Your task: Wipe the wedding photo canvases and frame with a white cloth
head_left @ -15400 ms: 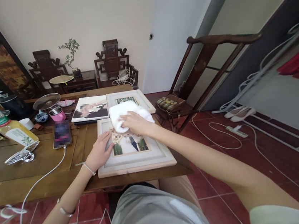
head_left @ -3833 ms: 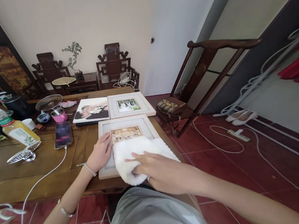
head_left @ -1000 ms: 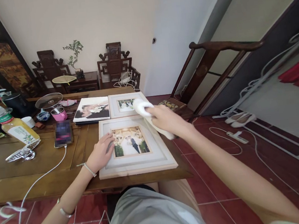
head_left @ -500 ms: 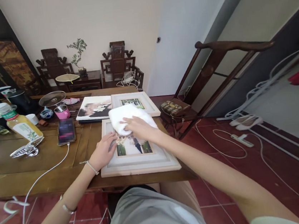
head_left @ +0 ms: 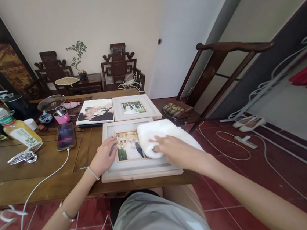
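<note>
A large white picture frame with a photo in its middle lies flat at the near edge of the wooden table. My left hand rests flat on the frame's left side, fingers stretched out. My right hand presses a folded white cloth onto the right half of the frame, covering the photo's right part.
Behind it lie a smaller white frame and a photo print. A phone on a white cable, a pink cup, a juice bottle and a small fan stand to the left. A dark wooden chair stands right of the table.
My right hand has drawn the cloth from the frame's top edge down and to the right across the glass. My left hand stays on the frame's left side.
</note>
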`<state>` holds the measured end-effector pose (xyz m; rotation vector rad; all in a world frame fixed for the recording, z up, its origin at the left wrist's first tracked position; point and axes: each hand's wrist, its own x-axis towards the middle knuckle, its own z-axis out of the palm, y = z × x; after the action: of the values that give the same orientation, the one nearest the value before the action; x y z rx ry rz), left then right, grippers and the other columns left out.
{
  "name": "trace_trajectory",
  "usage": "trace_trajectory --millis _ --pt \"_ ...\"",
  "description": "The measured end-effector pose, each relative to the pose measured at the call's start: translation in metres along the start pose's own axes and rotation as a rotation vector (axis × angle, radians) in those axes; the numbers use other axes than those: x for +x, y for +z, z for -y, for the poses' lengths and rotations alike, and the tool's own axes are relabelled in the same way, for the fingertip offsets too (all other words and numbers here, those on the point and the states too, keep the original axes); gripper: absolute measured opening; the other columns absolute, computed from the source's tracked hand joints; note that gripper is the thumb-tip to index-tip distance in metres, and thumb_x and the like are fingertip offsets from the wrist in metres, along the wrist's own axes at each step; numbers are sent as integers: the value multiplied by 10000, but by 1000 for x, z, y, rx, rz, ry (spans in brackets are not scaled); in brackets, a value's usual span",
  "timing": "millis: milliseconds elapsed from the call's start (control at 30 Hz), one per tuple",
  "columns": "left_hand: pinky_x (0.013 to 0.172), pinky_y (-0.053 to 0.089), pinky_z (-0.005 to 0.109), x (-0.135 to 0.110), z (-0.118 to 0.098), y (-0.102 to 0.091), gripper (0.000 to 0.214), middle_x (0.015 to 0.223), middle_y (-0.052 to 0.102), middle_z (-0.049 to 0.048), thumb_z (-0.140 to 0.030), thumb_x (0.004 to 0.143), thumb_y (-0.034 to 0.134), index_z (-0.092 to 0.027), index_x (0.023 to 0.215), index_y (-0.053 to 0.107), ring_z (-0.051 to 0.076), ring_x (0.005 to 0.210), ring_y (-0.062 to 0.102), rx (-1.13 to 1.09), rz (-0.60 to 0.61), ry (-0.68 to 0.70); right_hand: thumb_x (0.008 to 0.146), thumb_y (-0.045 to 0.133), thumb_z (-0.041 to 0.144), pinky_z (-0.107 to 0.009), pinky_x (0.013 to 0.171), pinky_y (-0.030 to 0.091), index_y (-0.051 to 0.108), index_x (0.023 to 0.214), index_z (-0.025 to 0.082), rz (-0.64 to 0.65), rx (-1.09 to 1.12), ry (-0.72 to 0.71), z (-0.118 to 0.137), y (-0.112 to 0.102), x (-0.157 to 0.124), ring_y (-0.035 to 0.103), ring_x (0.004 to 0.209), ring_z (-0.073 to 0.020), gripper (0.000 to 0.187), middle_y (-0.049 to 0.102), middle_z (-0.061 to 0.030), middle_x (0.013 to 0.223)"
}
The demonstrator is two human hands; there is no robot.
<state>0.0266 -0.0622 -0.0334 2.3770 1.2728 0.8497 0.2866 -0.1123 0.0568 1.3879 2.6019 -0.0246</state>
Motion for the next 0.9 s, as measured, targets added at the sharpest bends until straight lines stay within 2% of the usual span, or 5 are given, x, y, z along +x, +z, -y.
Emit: trace_trajectory --millis 233,367,533,733,900 --pt "1070 359 470 1 0 1 328 1310 550 121 -277 936 360 -163 1140 591 239 1275 452 18 -8 11 661 420 -22 -445 894 447 678 999 148 28 85 -85 54 -2 -31 478 1200 -327 458 528 -169 1309" --pt "1074 361 450 1 0 1 380 1292 562 117 -258 956 278 -161 1229 524 218 1236 493 -20 -79 19 699 426 -2 -503 964 403 663 1050 142 -64 126 -143 69 7 -17 409 1268 -336 447 475 -160 1372" --pt "1055 381 443 1 0 -2 396 1309 542 120 -236 935 298 -174 1290 463 223 1226 500 -56 -95 5 728 436 21 -540 1050 295 653 1046 124 -204 201 -267 81 22 10 328 1328 -336 399 442 -154 1402" --pt "1025 407 443 1 -3 -5 380 1256 577 127 -248 941 290 -170 1260 482 230 1173 541 -43 -70 -8 716 443 8 -511 1035 309 665 1018 111 -212 171 -265 79 22 14 364 1306 -326 389 482 -169 1366" --pt "1054 376 456 0 1 -1 346 1264 572 124 -267 913 390 -167 1218 519 246 1211 509 6 -59 30 660 429 -6 -331 787 457 703 917 151 -60 177 -173 42 0 5 618 998 -262 408 674 -145 1074"
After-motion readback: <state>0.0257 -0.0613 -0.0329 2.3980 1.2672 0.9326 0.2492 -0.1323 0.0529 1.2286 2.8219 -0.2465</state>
